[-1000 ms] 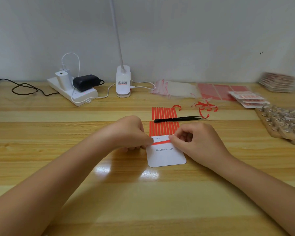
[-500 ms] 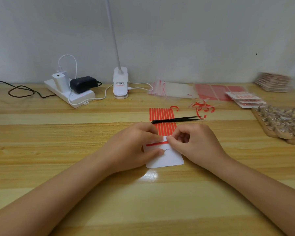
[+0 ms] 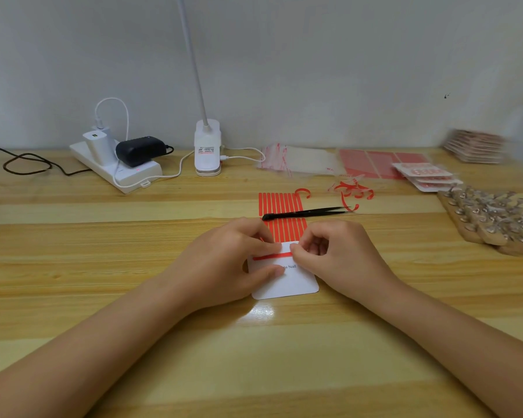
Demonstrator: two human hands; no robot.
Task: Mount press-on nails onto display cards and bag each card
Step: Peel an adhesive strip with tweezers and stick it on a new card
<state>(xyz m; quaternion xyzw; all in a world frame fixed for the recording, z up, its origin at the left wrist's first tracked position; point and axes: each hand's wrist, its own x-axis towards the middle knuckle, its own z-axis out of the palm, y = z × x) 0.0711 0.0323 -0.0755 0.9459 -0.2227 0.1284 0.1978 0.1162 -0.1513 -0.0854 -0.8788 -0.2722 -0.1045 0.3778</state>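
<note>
Pale pine boards make up the table (image 3: 103, 267), and the work sits at its middle, within easy reach of both forearms. Off at the right edge lie wooden boards of nails (image 3: 492, 220), close enough, I judge, to be picked from once the card is ready. Clear bags (image 3: 302, 159) wait at the back near the wall, with a few finished bagged cards (image 3: 426, 175) just beside them. A red strip sheet (image 3: 280, 203) lies just beyond the hands, its strips running away from the person, and black tweezers (image 3: 307, 212) rest across it, tips to the right. The white display card (image 3: 287, 280) lies flat on the table with its long axis running away from the person, printed words reading left to right. The left hand (image 3: 224, 263) holds the card's left side, thumb pressed on its face and fingers curled over the upper edge, probably to keep it from sliding. The right hand (image 3: 341, 260) has its fingers curled, fingertips pinching at the right end of a red adhesive strip (image 3: 272, 257). That strip lies crosswise on the upper card, nearly level, left end slightly lower; it looks like the bed for the nails.
</note>
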